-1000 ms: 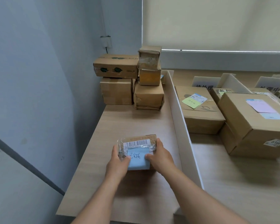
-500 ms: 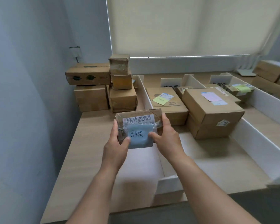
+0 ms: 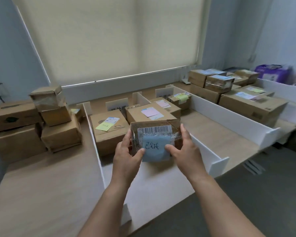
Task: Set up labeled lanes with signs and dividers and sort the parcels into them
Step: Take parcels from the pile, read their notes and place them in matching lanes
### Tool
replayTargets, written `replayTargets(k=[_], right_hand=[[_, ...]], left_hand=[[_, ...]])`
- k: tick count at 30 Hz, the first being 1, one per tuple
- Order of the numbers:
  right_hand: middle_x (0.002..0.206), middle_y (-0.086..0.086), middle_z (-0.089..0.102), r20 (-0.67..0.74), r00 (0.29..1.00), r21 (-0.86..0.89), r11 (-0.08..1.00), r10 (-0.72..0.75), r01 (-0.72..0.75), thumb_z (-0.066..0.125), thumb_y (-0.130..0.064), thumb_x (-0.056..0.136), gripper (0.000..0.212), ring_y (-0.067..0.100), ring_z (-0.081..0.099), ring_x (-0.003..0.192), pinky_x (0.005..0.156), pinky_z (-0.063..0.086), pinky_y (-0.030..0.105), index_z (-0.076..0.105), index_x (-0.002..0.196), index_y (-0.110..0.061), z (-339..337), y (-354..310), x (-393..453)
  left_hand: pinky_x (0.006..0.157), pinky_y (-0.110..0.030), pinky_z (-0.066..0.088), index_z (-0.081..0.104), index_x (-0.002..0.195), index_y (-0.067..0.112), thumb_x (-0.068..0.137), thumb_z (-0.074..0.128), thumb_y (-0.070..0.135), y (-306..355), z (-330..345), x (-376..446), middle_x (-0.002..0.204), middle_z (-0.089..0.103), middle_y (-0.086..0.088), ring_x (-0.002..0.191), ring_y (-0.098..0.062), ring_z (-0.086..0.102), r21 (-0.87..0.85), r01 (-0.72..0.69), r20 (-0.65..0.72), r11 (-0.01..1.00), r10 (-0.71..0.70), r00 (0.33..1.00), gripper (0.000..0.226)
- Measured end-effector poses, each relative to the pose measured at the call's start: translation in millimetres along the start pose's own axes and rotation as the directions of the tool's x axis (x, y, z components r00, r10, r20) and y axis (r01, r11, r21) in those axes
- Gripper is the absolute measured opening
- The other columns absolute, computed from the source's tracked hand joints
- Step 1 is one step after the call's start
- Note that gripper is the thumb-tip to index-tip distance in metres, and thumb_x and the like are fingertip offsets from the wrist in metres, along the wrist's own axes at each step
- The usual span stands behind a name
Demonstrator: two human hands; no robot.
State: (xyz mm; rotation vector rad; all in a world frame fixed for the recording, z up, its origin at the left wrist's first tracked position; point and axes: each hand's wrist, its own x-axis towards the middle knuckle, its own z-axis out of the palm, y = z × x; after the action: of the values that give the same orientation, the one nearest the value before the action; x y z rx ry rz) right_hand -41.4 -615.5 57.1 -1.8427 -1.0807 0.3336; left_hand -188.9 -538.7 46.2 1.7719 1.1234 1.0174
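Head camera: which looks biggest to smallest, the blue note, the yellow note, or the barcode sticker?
1. blue note
2. barcode sticker
3. yellow note
The blue note and sticker are on the held parcel, nearer the camera, so true sizes are unsure.

hands (image 3: 126,156): 2 | signs (image 3: 116,104): 2 | dividers (image 3: 93,132): 4 | boxes (image 3: 108,129): about 16, blurred
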Motion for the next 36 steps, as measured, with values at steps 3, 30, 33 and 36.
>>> replayTargets(k=[3,30,33,36], right_hand=[[0.141,0.002,0.047,-0.104,0.994,-0.024,0.999,0.023,-0.026,0.064,-0.022,0.088,0.081,0.02,0.046,0.127,0.104,0.039,0.035,0.013,0.151,-0.024,-57.8,29.2,13.5],[0.142,-0.001,0.047,-0.522,0.824,-0.052,0.957,0.219,-0.287,0.063,-0.028,0.089,0.08,0.02,0.048,0.124,0.1,0.044,0.034,0.013,0.15,-0.034,-382.7,273.8,152.2],[0.144,0.0,0.045,-0.523,0.825,-0.068,0.955,0.213,-0.29,0.063,-0.028,0.089,0.08,0.02,0.048,0.125,0.101,0.044,0.035,0.013,0.15,-0.034,-405.4,283.5,190.7],[0.143,0.0,0.046,-0.519,0.826,-0.084,0.948,0.222,-0.307,0.064,-0.027,0.089,0.079,0.02,0.047,0.126,0.102,0.04,0.032,0.014,0.15,-0.031,-423.2,293.0,225.5]], left_hand=[[0.098,-0.046,0.047,0.03,0.139,0.048,0.083,0.067,0.013,29.9,61.6,9.2,0.124,0.047,0.003,0.117,-0.017,0.051,-0.038,-0.068,0.07,0.997,0.07,0.995,0.075],[0.096,-0.045,0.049,0.027,0.143,0.047,0.086,0.064,0.018,181.9,509.5,82.9,0.126,0.051,0.002,0.117,-0.013,0.051,-0.283,-0.201,0.47,0.938,0.318,0.823,0.073],[0.094,-0.047,0.05,0.027,0.141,0.05,0.079,0.065,0.026,197.7,541.7,111.8,0.126,0.053,0.0,0.115,-0.016,0.055,-0.318,-0.175,0.48,0.932,0.317,0.818,0.076],[0.097,-0.048,0.047,0.027,0.142,0.048,0.077,0.066,0.033,208.8,569.4,138.0,0.131,0.052,0.001,0.122,-0.019,0.05,-0.291,-0.185,0.472,0.939,0.31,0.825,0.077]])
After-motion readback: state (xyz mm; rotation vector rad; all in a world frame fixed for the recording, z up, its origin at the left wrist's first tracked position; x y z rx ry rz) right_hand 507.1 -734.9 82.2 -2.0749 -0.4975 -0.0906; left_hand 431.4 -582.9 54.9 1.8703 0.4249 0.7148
